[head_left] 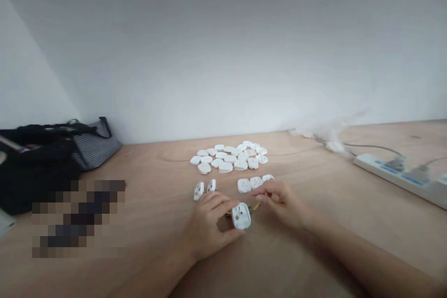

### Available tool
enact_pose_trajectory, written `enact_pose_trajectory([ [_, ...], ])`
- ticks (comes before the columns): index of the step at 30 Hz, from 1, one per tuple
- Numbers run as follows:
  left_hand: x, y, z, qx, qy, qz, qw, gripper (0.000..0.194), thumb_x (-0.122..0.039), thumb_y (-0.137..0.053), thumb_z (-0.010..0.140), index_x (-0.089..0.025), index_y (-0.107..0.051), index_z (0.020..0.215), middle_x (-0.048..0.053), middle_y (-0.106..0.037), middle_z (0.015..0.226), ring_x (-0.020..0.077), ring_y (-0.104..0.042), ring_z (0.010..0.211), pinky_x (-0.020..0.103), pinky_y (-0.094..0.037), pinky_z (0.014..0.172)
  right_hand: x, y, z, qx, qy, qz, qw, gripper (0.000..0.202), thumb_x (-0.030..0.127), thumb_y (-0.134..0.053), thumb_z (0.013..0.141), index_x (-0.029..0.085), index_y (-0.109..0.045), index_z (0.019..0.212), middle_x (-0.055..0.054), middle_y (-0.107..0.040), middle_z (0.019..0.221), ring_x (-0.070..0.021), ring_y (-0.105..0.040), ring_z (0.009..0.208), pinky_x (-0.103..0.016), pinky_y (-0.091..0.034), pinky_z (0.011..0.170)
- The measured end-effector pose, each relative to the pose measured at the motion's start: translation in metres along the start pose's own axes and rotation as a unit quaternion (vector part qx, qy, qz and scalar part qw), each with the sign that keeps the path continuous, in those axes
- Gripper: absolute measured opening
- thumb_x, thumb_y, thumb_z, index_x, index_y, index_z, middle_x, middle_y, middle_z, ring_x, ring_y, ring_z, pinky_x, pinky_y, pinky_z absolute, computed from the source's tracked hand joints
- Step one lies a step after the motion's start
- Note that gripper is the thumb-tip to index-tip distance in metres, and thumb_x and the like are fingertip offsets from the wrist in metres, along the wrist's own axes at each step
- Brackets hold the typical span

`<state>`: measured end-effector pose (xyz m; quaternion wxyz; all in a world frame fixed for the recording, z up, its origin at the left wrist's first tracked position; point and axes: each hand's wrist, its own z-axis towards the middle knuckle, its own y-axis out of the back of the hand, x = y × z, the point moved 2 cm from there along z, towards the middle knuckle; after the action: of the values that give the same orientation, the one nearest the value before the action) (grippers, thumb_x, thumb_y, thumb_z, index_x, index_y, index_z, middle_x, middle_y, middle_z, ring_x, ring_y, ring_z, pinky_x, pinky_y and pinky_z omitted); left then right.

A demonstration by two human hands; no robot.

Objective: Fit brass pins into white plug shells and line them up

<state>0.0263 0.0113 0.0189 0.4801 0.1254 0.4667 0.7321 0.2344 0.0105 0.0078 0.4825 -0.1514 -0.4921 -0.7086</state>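
Note:
My left hand (213, 223) grips a white plug housing (241, 216) by its edges, its hollow inside facing me with a small brass part in it. Close on the right, my right hand (281, 200) has thumb and forefinger drawn together in a pinch. A small brass pin (257, 206) shows just under those fingertips; I cannot tell whether it is held or lies on the table. More brass pieces are partly hidden behind the housing. Beyond my left hand, two plug housings (199, 191) stand on edge. Past my right fingertips, three white housings (244, 186) lie in a row.
Many white plug parts (225, 167) lie in a cluster towards the wall. On the right are a white power strip (401, 174) with cables and a clear plastic bag (331, 137). A black bag (38, 163) and a striped pouch (94, 144) sit at the left, near a blurred-out dark patch.

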Motion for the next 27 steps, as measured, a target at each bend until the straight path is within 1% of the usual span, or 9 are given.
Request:
enact_pose_trajectory([
  [2, -0.001, 0.000, 0.000, -0.005, 0.013, 0.014, 1.000, 0.039, -0.033, -0.074, 0.064, -0.021, -0.064, 0.100, 0.005, -0.067, 0.087, 0.0239, -0.057, 0.085, 0.040, -0.044, 0.081, 0.008, -0.006, -0.002, -0.007, 0.002, 0.053, 0.999, 0.015, 0.028, -0.055, 0.083, 0.019, -0.067, 0.081, -0.003, -0.069, 0.073, -0.0162, -0.062, 0.070, -0.028, -0.048, 0.067],
  [5, -0.001, 0.000, 0.000, -0.023, 0.026, 0.026, 0.999, 0.038, -0.034, -0.075, 0.062, -0.021, -0.065, 0.097, 0.005, -0.067, 0.087, 0.0241, -0.058, 0.084, 0.039, -0.044, 0.080, 0.017, -0.012, -0.005, -0.015, -0.006, 0.089, 0.996, 0.014, 0.029, -0.057, 0.081, 0.019, -0.067, 0.079, -0.002, -0.070, 0.073, -0.0162, -0.063, 0.070, -0.027, -0.049, 0.066],
  [8, -0.002, 0.000, -0.001, -0.026, 0.022, 0.026, 0.999, 0.037, -0.035, -0.074, 0.063, -0.021, -0.066, 0.096, 0.004, -0.068, 0.085, 0.0231, -0.058, 0.082, 0.038, -0.044, 0.079, 0.020, -0.015, -0.007, -0.028, 0.009, 0.043, 0.999, 0.013, 0.030, -0.058, 0.081, 0.021, -0.068, 0.080, -0.002, -0.070, 0.075, -0.0164, -0.063, 0.071, -0.030, -0.047, 0.071],
  [12, -0.002, 0.000, 0.001, -0.026, 0.018, 0.023, 0.999, 0.037, -0.037, -0.074, 0.064, -0.021, -0.065, 0.096, 0.004, -0.068, 0.085, 0.0231, -0.058, 0.082, 0.038, -0.044, 0.078, 0.018, -0.016, -0.009, -0.032, 0.028, -0.033, 0.999, 0.012, 0.030, -0.057, 0.082, 0.024, -0.067, 0.083, -0.001, -0.070, 0.076, -0.0174, -0.061, 0.075, -0.036, -0.039, 0.080],
  [16, -0.003, 0.000, 0.002, -0.030, 0.020, 0.023, 0.999, 0.037, -0.039, -0.074, 0.063, -0.021, -0.066, 0.094, 0.004, -0.068, 0.084, 0.0235, -0.058, 0.081, 0.038, -0.044, 0.078, 0.019, -0.017, -0.010, -0.034, 0.043, -0.056, 0.997, 0.009, 0.028, -0.058, 0.082, 0.024, -0.066, 0.081, 0.000, -0.069, 0.074, -0.0173, -0.060, 0.075, -0.036, -0.035, 0.079],
  [19, -0.003, 0.000, 0.001, -0.035, 0.021, 0.023, 0.999, 0.038, -0.039, -0.074, 0.063, -0.020, -0.065, 0.095, 0.005, -0.068, 0.084, 0.0236, -0.058, 0.082, 0.039, -0.043, 0.079, 0.021, -0.018, -0.010, -0.029, 0.077, -0.081, 0.993, 0.011, 0.022, -0.057, 0.082, 0.025, -0.067, 0.079, 0.000, -0.070, 0.077, -0.0175, -0.060, 0.078, -0.037, -0.033, 0.079],
  [22, -0.004, 0.000, 0.000, -0.040, 0.018, 0.022, 0.999, 0.038, -0.039, -0.073, 0.065, -0.020, -0.065, 0.096, 0.005, -0.068, 0.085, 0.0233, -0.058, 0.082, 0.038, -0.043, 0.079, 0.024, -0.018, -0.010, -0.024, 0.119, -0.126, 0.985, 0.013, 0.022, -0.057, 0.082, 0.028, -0.068, 0.080, 0.001, -0.072, 0.083, -0.0187, -0.059, 0.085, -0.039, -0.031, 0.083],
  [25, -0.005, 0.001, 0.000, -0.048, 0.022, 0.018, 0.998, 0.033, -0.039, -0.071, 0.068, -0.020, -0.066, 0.095, 0.006, -0.068, 0.084, 0.0227, -0.058, 0.080, 0.038, -0.043, 0.078, 0.026, -0.016, -0.011, -0.017, 0.137, -0.157, 0.978, 0.012, 0.033, -0.063, 0.079, 0.032, -0.069, 0.090, 0.001, -0.068, 0.103, -0.0221, -0.056, 0.098, -0.041, -0.029, 0.088],
  [27, -0.004, 0.002, 0.000, -0.055, 0.025, 0.012, 0.998, 0.033, -0.039, -0.070, 0.069, -0.019, -0.066, 0.094, 0.006, -0.068, 0.084, 0.0226, -0.058, 0.080, 0.038, -0.044, 0.078, 0.024, -0.014, -0.011, -0.013, 0.121, -0.154, 0.980, 0.034, 0.042, -0.066, 0.075, 0.032, -0.062, 0.107, -0.003, -0.062, 0.116, -0.0247, -0.052, 0.104, -0.042, -0.029, 0.090],
])
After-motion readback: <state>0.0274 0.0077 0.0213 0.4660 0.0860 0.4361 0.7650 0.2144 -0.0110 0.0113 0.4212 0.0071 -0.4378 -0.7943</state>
